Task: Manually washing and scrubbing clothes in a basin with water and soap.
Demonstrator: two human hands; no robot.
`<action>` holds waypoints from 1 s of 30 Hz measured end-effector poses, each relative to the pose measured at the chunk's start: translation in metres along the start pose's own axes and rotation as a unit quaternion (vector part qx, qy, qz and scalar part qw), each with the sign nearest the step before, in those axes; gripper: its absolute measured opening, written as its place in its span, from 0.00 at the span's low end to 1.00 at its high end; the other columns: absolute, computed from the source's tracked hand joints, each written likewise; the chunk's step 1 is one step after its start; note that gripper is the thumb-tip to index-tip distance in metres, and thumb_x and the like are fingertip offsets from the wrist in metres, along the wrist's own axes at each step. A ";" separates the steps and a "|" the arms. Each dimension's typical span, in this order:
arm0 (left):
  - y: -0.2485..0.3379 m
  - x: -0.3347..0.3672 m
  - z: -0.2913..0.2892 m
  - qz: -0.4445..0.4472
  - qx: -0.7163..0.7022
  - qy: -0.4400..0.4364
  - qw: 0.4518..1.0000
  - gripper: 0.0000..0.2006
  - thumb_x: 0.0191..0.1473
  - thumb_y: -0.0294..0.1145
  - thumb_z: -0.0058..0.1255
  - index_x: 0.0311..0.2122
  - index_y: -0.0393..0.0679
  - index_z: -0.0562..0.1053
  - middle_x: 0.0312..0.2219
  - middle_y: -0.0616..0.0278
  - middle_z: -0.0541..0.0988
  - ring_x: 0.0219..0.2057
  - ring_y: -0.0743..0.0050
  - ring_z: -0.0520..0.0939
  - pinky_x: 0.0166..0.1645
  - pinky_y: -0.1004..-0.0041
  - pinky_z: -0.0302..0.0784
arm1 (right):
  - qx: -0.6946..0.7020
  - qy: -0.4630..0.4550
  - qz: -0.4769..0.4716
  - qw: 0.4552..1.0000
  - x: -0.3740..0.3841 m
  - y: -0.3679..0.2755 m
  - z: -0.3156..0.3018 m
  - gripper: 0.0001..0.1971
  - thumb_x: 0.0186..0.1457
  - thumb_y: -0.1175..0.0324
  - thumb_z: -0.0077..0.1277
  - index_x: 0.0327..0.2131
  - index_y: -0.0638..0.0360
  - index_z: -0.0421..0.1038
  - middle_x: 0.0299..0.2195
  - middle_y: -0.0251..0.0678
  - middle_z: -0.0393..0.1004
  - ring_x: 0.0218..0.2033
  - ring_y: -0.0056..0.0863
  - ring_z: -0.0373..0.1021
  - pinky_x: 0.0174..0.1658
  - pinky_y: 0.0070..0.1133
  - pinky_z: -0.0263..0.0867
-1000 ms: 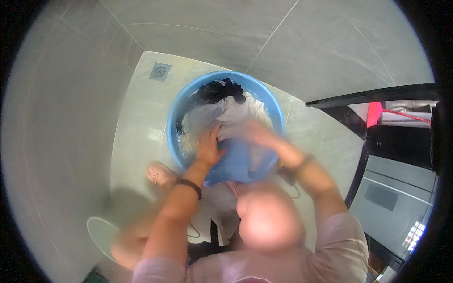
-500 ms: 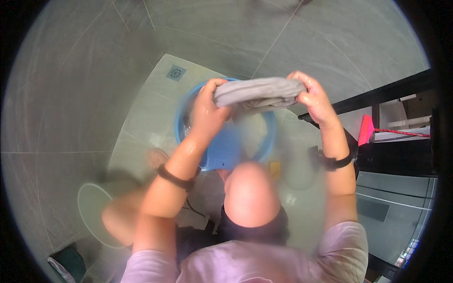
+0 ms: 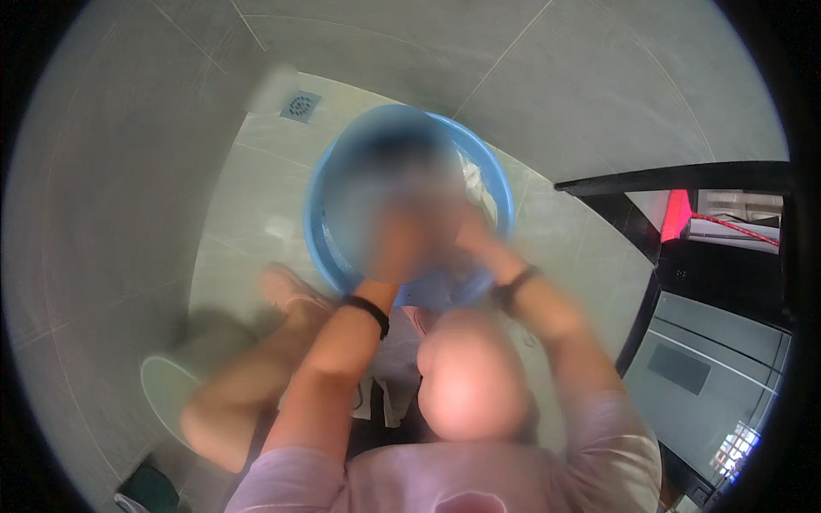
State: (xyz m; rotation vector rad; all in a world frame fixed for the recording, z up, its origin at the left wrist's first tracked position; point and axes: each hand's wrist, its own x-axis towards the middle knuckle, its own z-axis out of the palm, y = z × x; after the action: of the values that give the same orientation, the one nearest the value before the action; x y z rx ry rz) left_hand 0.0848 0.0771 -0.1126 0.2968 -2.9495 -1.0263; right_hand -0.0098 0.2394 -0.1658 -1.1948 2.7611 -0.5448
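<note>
Both my arms reach forward over a round blue basin point(image 3: 508, 201) on the tiled floor. A round blurred patch covers much of the basin and both hands. My left hand point(image 3: 400, 239) is over the basin's middle, its fingers lost in the blur. Close beside it is my right hand point(image 3: 473, 235), its fingers smeared too. What either hand holds cannot be made out. Pale cloth point(image 3: 473, 181) shows inside the basin along its right side. The basin's near part, in front of my raised knee, looks plain blue.
A square floor drain point(image 3: 301, 106) lies beyond the basin at the left. Beside my left leg stands a pale bucket point(image 3: 161, 385). On the right are a black frame point(image 3: 676, 177), a pink broom head point(image 3: 676, 215) and a glossy grey panel point(image 3: 684, 368). Grey tiled walls close in the far and left sides.
My hands have come down and closer together, from holding a folded grey cloth stretched between them above the basin. That cloth is no longer distinguishable in the blur.
</note>
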 end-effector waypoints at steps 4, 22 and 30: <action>-0.091 -0.033 0.025 -0.057 0.031 0.054 0.996 0.17 0.51 0.35 0.49 0.48 0.51 0.72 0.48 0.51 0.72 0.49 0.45 0.69 0.55 0.45 0.59 | 0.040 -0.034 0.117 0.992 0.016 -0.122 0.051 0.23 0.48 0.67 0.48 0.50 0.65 0.66 0.51 0.47 0.65 0.51 0.46 0.59 0.51 0.38 0.61; -0.055 0.004 0.020 -0.072 0.080 -0.138 0.985 0.12 0.52 0.33 0.44 0.38 0.37 0.73 0.43 0.47 0.73 0.46 0.48 0.73 0.50 0.55 0.66 | 0.076 -0.179 0.007 0.981 0.022 -0.070 0.031 0.17 0.49 0.63 0.48 0.41 0.62 0.68 0.37 0.47 0.70 0.41 0.46 0.67 0.43 0.39 0.66; -0.063 -0.069 0.016 0.103 0.121 0.006 0.987 0.18 0.50 0.36 0.44 0.44 0.37 0.71 0.43 0.46 0.73 0.46 0.48 0.70 0.48 0.53 0.63 | 0.131 -0.064 -0.018 0.989 -0.042 -0.108 0.035 0.13 0.49 0.65 0.46 0.36 0.62 0.69 0.36 0.50 0.70 0.40 0.48 0.69 0.42 0.42 0.65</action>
State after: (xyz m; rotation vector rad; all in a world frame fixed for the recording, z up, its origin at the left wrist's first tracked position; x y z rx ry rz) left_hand 0.1623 0.0509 -0.1599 -0.0022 -3.0133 -0.6426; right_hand 0.1017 0.1911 -0.1627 -1.1739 2.4740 -0.7773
